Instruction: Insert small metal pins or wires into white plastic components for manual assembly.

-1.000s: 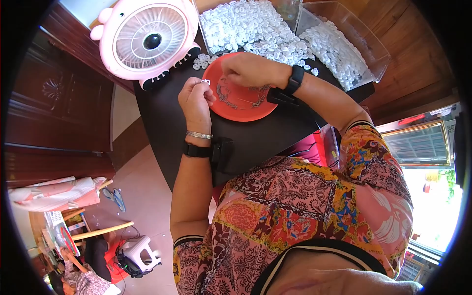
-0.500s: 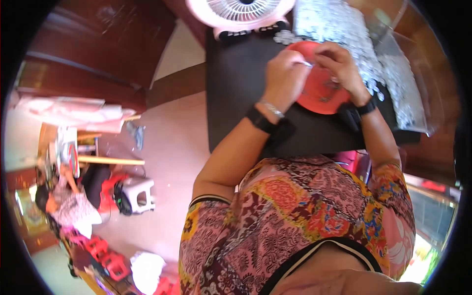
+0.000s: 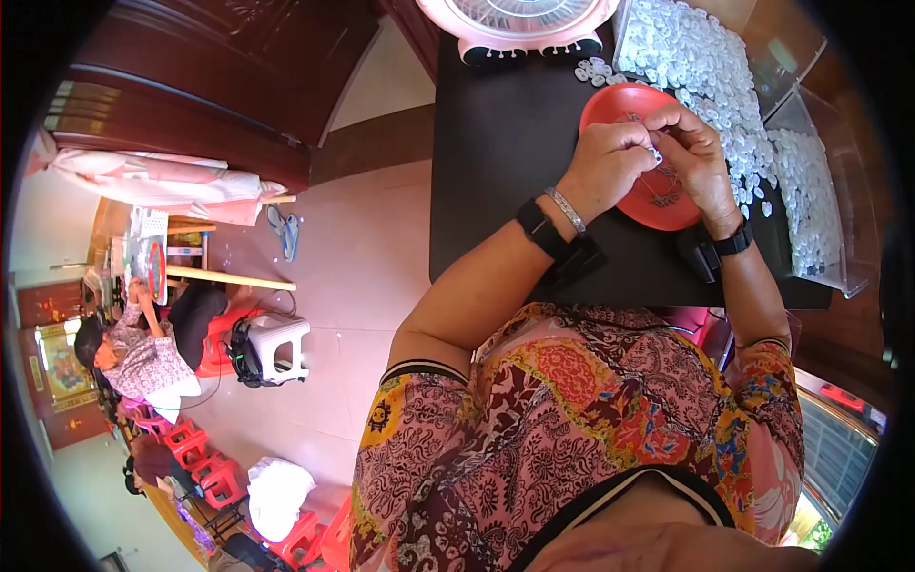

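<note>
Both my hands meet above a red round plate (image 3: 650,221) on a black table (image 3: 486,172). My left hand (image 3: 602,170) is closed in a pinch on a small white plastic piece (image 3: 656,154), its end peeking from the fingertips. Thumb and finger pressed together, my right hand (image 3: 703,172) touches that spot from the other side. Whatever my right fingers grip is hidden. Thin, dark metal bits (image 3: 664,198) lie in the plate beneath the hands.
A heap of white plastic pieces (image 3: 686,57) spreads right of the plate, with more in a clear tray (image 3: 848,272). Several loose pieces (image 3: 596,70) lie behind the plate. A pink fan (image 3: 534,38) stands at the back. Far left, a person (image 3: 143,353) sits near a white stool (image 3: 281,351).
My hands have drawn closer together, fingertips now meeting over the plate. The whole view has shifted, so the table appears farther right, and the picture is sharper.
</note>
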The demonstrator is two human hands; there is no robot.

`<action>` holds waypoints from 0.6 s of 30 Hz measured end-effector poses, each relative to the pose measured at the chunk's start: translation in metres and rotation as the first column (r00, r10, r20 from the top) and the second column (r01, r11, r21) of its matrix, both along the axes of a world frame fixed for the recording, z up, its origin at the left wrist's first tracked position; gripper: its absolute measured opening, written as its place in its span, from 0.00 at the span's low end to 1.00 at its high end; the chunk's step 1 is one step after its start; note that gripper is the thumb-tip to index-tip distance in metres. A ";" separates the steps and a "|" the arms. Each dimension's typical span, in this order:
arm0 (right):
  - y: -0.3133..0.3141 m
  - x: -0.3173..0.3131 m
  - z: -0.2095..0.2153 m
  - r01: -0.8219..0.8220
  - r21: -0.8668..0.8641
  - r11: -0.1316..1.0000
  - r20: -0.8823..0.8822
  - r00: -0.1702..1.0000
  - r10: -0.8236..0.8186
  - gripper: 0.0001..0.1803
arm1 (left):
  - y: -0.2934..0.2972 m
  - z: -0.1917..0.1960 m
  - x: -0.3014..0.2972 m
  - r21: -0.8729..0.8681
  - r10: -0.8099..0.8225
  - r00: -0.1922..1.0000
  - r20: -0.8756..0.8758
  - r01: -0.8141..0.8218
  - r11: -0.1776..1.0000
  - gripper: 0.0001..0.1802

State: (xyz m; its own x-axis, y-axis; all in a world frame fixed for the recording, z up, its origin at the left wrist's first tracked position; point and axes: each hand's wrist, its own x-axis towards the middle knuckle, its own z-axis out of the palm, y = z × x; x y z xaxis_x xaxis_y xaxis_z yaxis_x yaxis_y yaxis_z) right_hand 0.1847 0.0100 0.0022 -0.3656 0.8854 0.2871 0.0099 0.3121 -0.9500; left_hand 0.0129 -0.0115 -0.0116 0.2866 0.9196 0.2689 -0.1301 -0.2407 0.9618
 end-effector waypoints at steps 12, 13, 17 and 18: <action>0.000 0.000 0.001 -0.103 0.121 0.987 0.065 0.993 0.096 0.04 | -0.003 0.018 -0.005 -0.137 -0.117 0.992 0.040 0.122 0.983 0.08; -0.002 -0.001 0.005 -0.089 0.121 0.989 0.086 0.993 0.079 0.03 | -0.004 0.019 -0.007 -0.141 -0.105 0.994 0.015 0.106 0.984 0.08; -0.003 0.005 0.010 -0.032 0.371 0.928 0.244 0.968 -0.064 0.03 | -0.003 0.015 -0.004 -0.143 -0.145 0.989 0.004 0.144 0.979 0.07; -0.004 0.007 0.011 -0.021 0.371 0.928 0.242 0.967 -0.074 0.03 | -0.003 0.015 -0.004 -0.150 -0.137 0.991 0.005 0.137 0.979 0.07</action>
